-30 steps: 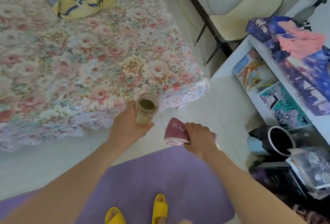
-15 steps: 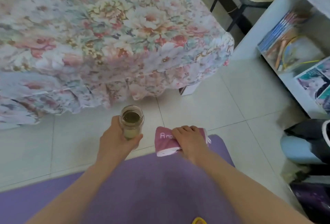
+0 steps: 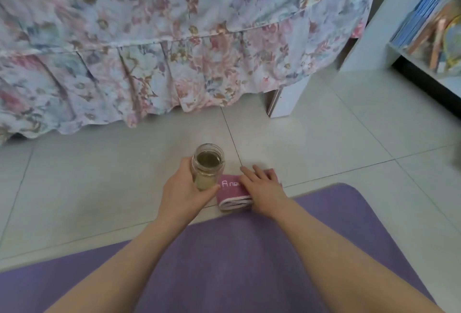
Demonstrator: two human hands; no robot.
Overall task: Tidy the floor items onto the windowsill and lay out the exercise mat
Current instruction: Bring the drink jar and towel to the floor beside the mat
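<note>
A purple exercise mat (image 3: 237,257) lies flat across the bottom of the view. My left hand (image 3: 183,194) is closed around an open glass jar (image 3: 208,166) of murky greenish liquid, held upright just above the tiled floor beyond the mat's far edge. Right beside it, a folded pink towel (image 3: 230,190) with white lettering rests on the floor at the mat's edge. My right hand (image 3: 264,188) lies on top of the towel with fingers stretched over it, holding it down. The windowsill is out of view.
A bed with a floral skirt (image 3: 149,63) hangs close ahead, with its white leg (image 3: 287,99) to the right. A white bookshelf (image 3: 374,26) with books stands at the upper right. Pale floor tiles (image 3: 336,143) lie between them.
I have crouched low: both hands came down from waist height to the floor. The towel now rests on the tiles and the jar sits just above them.
</note>
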